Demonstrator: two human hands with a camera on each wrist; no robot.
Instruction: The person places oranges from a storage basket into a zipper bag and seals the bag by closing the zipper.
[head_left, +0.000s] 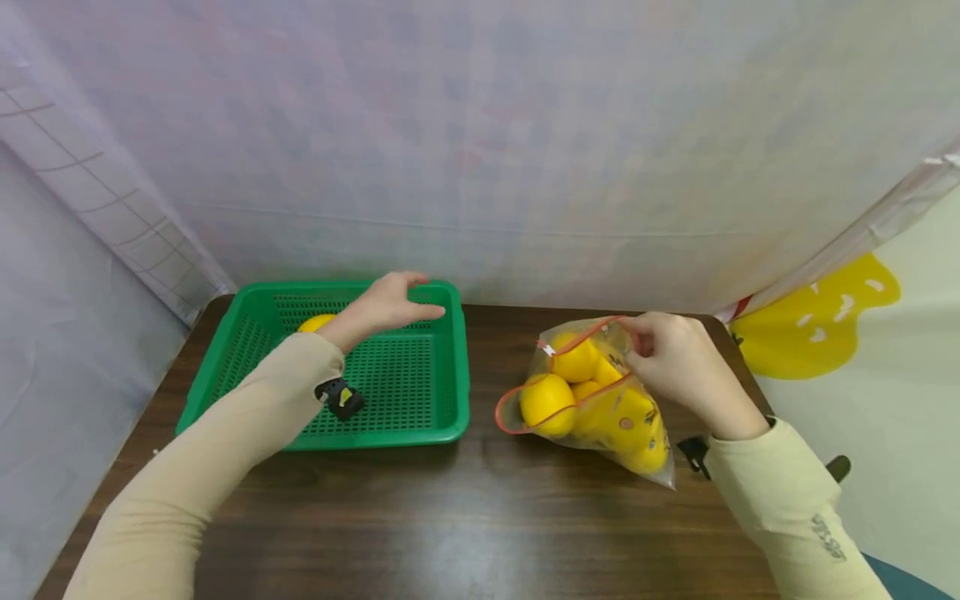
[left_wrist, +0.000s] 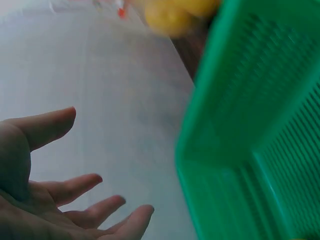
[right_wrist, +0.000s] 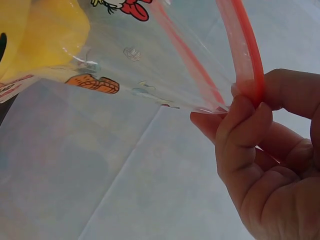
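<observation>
My right hand (head_left: 671, 358) pinches the red-edged rim of a clear zip bag (head_left: 626, 425) with printed figures. Several yellow, lemon-like fruits (head_left: 549, 402) fill the bag, whose mouth gapes toward the left. In the right wrist view, thumb and fingers (right_wrist: 245, 125) grip the bag's red zip strip (right_wrist: 254, 65). Over the green basket (head_left: 450, 417) hovers my left hand (head_left: 390, 302), fingers spread and holding nothing. One yellow fruit (head_left: 317, 322) lies in the basket's back left part, partly hidden by the left arm.
Both containers stand on a dark wooden table (head_left: 480, 517), basket left, bag right. Behind the table hangs a pale curtain (head_left: 465, 150). A yellow fruit-shaped decoration (head_left: 810, 325) is on the wall at right. A black strap (head_left: 696, 454) shows beside the right sleeve.
</observation>
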